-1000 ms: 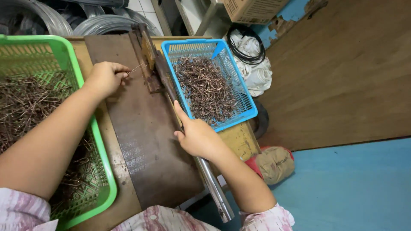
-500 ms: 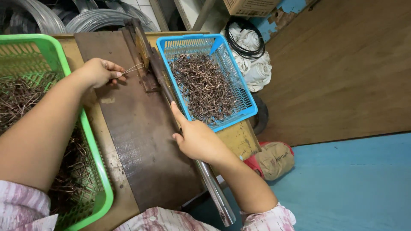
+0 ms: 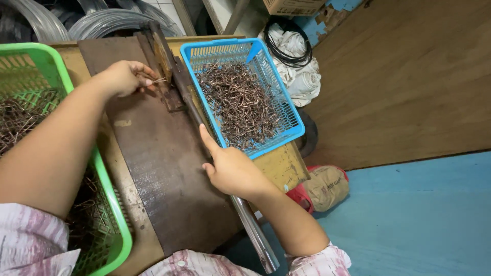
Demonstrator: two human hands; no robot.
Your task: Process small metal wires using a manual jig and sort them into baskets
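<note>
Our left hand (image 3: 123,77) sits at about eleven o'clock on the dark steel plate (image 3: 153,168), fingertips pinched on a thin piece of wire (image 3: 157,80) and feeding its end into the bending jig (image 3: 164,69) just to the hand's right. Our right hand (image 3: 230,171) is near the middle of the view, curled around the long steel lever (image 3: 253,232), with the forefinger stretched up along the bar toward twelve o'clock.

We judge the step in hand to be the seating of the wire in the jig, with the lever gripped and ready. The next move seems to call for a steady pinch on the wire while the right hand swings the lever, with the left fingertips clear of the jig's edge.

At one o'clock from the right hand, touching the far side of the lever, the blue basket (image 3: 294,128) holds a heap of bent brown wire pieces (image 3: 238,105). At nine o'clock the green basket (image 3: 110,204) holds more wire, darker and tangled; our left forearm crosses over it.

Farther out, coils of grey wire (image 3: 110,20) lie at twelve o'clock. A brown cardboard box (image 3: 294,6) sits at the top edge near one o'clock, above white rolled cloth (image 3: 302,76) and a black cable loop (image 3: 289,48). At four o'clock, on the blue floor (image 3: 409,220), lies a tan sack (image 3: 327,186) with dark print beside something red.
</note>
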